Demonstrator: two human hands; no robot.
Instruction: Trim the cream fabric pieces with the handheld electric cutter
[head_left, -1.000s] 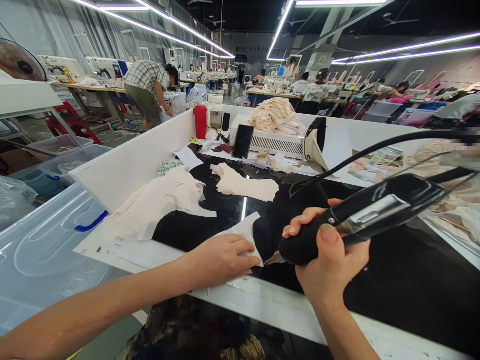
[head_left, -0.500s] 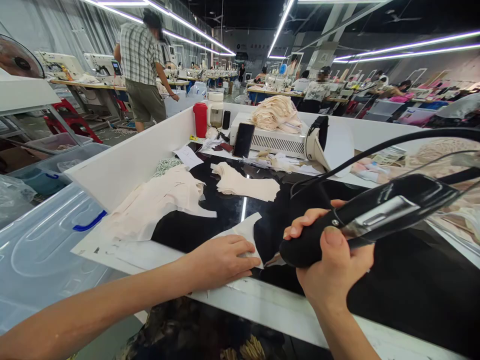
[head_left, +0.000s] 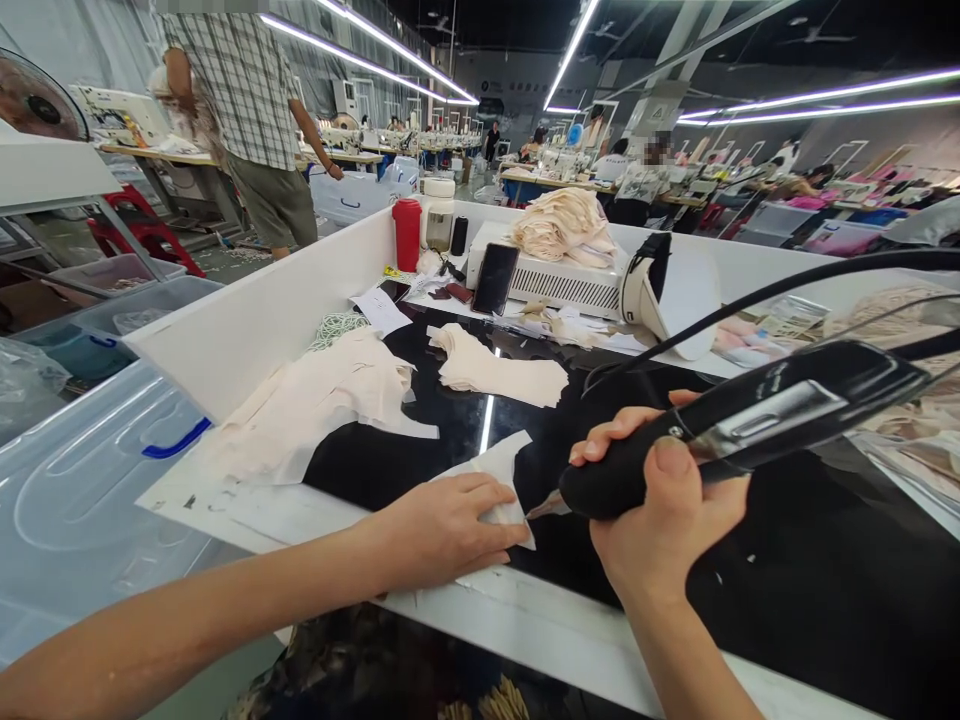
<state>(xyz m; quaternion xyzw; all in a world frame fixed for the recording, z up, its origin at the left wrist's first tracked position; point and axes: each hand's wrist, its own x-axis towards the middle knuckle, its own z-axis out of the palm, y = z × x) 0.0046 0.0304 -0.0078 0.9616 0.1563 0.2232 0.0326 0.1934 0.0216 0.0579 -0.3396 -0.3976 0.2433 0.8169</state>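
My left hand point(head_left: 457, 525) lies with fingers stretched out on a small white fabric piece point(head_left: 506, 465), pressing it to the black tabletop point(head_left: 810, 590) near the front edge. My right hand point(head_left: 667, 520) is wrapped around a black handheld power tool point(head_left: 772, 415) with a silver lever and a cable running off to the right. The tool's narrow tip point(head_left: 551, 505) points left, close beside the fabric's right edge; whether it touches is unclear. Beyond my left hand are a stack of cut cream fabric pieces point(head_left: 502, 370) and a larger spread pile of cream pieces point(head_left: 322, 400).
White side walls point(head_left: 262, 320) border the table. Toward the back stand a red cup point(head_left: 406, 235), a phone point(head_left: 495, 280), a white vented box point(head_left: 555, 290) and a white lamp-like shade point(head_left: 675, 300). A clear plastic bin point(head_left: 97, 500) sits at the left. A person point(head_left: 247, 110) stands beyond.
My left hand and the fabric piece have shifted slightly right and down. The tool has barely moved. Small white scraps now show on the black surface at the right. The standing person is nearer.
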